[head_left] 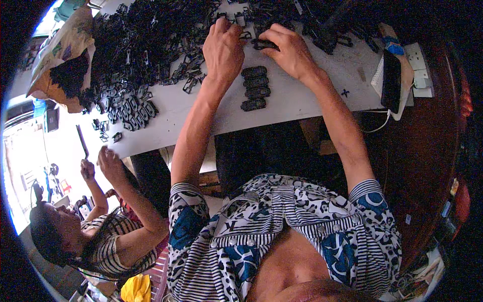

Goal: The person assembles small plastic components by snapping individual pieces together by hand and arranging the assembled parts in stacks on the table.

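My right hand (289,53) pinches a dark, oblong plastic part (265,45) between thumb and fingers over the white table (302,98). Beside it, my left hand (224,53) reaches to the near edge of the heap with its fingers curled closed. Its fingertips are partly hidden, so what they grip cannot be made out. A small black plastic frame (245,35) shows right next to those fingers. Below and between my hands, several black oblong parts (256,88) lie in a neat column, one touching another.
A large heap of black plastic pieces (146,43) covers the table's far left, with a looser group (132,111) nearer its edge. An open sack (60,75) stands at left. To the right are a phone (391,80) on a cable and a socket strip (416,63). A co-worker (100,226) sits at lower left, hands raised.
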A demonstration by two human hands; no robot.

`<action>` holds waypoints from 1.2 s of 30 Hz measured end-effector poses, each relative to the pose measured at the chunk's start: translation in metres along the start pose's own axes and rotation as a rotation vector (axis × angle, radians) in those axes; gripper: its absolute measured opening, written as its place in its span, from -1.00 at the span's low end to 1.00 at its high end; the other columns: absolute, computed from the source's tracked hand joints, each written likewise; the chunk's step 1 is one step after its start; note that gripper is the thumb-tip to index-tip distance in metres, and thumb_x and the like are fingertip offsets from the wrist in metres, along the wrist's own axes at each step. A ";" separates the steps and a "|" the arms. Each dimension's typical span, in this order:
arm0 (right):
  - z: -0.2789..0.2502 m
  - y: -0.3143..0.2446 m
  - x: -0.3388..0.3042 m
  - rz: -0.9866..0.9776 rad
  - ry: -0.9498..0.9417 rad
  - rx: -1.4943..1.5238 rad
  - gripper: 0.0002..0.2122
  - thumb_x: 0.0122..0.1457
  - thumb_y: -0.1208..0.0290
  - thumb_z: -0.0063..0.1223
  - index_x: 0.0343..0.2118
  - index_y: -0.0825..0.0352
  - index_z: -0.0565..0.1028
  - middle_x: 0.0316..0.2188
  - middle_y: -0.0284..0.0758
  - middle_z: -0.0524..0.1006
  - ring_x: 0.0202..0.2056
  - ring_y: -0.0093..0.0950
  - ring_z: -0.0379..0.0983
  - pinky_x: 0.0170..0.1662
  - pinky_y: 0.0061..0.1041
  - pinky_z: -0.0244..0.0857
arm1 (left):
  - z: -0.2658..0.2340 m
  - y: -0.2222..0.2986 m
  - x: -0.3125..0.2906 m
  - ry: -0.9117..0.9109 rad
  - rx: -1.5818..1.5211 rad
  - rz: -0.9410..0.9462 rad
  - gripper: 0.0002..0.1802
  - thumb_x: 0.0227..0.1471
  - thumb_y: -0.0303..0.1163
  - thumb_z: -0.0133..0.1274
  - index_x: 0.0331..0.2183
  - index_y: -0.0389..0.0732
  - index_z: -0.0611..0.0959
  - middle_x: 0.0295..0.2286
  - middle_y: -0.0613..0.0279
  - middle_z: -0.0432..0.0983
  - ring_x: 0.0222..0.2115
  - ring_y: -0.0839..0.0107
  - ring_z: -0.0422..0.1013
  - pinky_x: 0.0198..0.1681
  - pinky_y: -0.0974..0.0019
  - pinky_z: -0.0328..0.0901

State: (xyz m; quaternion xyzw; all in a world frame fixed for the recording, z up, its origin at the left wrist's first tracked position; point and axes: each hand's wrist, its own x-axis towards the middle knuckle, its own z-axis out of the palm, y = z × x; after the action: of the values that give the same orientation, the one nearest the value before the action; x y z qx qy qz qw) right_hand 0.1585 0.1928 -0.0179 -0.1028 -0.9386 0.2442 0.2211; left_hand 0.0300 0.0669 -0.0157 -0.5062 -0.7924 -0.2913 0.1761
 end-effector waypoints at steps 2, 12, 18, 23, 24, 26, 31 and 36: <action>-0.001 0.004 -0.005 -0.030 0.063 0.099 -0.69 -0.09 0.47 0.25 -0.23 0.35 0.50 -0.36 -0.30 0.47 -0.32 -0.33 0.45 -0.26 -0.42 0.32 | -0.006 0.002 0.000 0.034 -0.087 -0.030 -0.85 -0.23 -0.53 0.18 -0.47 -0.21 0.58 -0.41 0.12 0.46 -0.34 0.10 0.43 -0.35 0.13 0.34; -0.015 -0.004 -0.013 0.115 0.041 0.240 -0.70 -0.14 0.39 0.29 -0.29 0.31 0.53 -0.39 -0.24 0.49 -0.32 -0.25 0.46 -0.27 -0.37 0.32 | -0.014 0.001 -0.009 -0.189 -0.341 -0.278 -0.86 -0.28 -0.60 0.17 -0.53 -0.26 0.55 -0.58 0.05 0.54 -0.55 0.13 0.49 -0.46 0.23 0.33; -0.021 -0.005 -0.023 0.103 0.034 0.232 -0.69 -0.16 0.41 0.30 -0.29 0.32 0.54 -0.38 -0.23 0.50 -0.30 -0.23 0.46 -0.24 -0.37 0.31 | -0.016 0.006 -0.005 -0.246 -0.579 -0.453 -0.85 -0.29 -0.63 0.15 -0.53 -0.30 0.52 -0.66 0.14 0.48 -0.61 0.45 0.46 -0.49 0.28 0.33; -0.019 -0.004 -0.026 0.068 0.066 0.198 -0.72 -0.12 0.52 0.27 -0.28 0.38 0.52 -0.48 -0.40 0.39 -0.49 -0.56 0.30 -0.40 -0.56 0.21 | -0.013 -0.002 -0.008 -0.235 -1.136 -0.681 -0.82 -0.26 -0.69 0.14 -0.49 -0.32 0.51 -0.64 0.12 0.48 -0.60 0.45 0.46 -0.51 0.32 0.32; -0.019 -0.005 -0.027 0.067 0.067 0.199 -0.72 -0.12 0.52 0.27 -0.28 0.38 0.52 -0.48 -0.40 0.39 -0.49 -0.56 0.30 -0.40 -0.56 0.21 | -0.013 -0.001 -0.009 -0.235 -1.134 -0.681 -0.82 -0.26 -0.69 0.14 -0.49 -0.32 0.51 -0.64 0.12 0.48 -0.60 0.45 0.46 -0.51 0.32 0.32; -0.019 -0.007 -0.027 0.102 0.063 0.230 -0.72 -0.13 0.53 0.28 -0.29 0.38 0.52 -0.49 -0.41 0.39 -0.49 -0.56 0.30 -0.41 -0.56 0.21 | -0.014 0.002 -0.011 -0.146 -0.497 -0.277 -0.84 -0.23 -0.62 0.15 -0.48 -0.28 0.52 -0.62 0.04 0.49 -0.59 0.24 0.49 -0.51 0.24 0.33; -0.015 -0.005 -0.027 0.112 0.059 0.226 -0.71 -0.13 0.52 0.28 -0.28 0.38 0.52 -0.49 -0.41 0.38 -0.50 -0.57 0.29 -0.41 -0.56 0.20 | -0.007 0.004 -0.013 -0.098 -0.206 -0.152 -0.86 -0.22 -0.52 0.14 -0.50 -0.22 0.50 -0.59 -0.03 0.50 -0.50 -0.04 0.47 -0.44 0.10 0.32; -0.014 -0.002 -0.027 0.099 0.058 0.251 -0.71 -0.14 0.51 0.29 -0.28 0.38 0.52 -0.49 -0.42 0.39 -0.51 -0.58 0.28 -0.42 -0.57 0.20 | -0.010 0.004 -0.009 -0.104 -0.417 -0.195 -0.82 -0.25 -0.60 0.11 -0.48 -0.26 0.47 -0.59 -0.03 0.49 -0.51 -0.06 0.45 -0.45 0.10 0.32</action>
State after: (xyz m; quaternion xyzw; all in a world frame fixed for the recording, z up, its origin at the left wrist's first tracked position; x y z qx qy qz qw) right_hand 0.1888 0.1888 -0.0160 -0.1273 -0.8876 0.3673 0.2470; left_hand 0.0376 0.0555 -0.0120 -0.4669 -0.7683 -0.4378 -0.0022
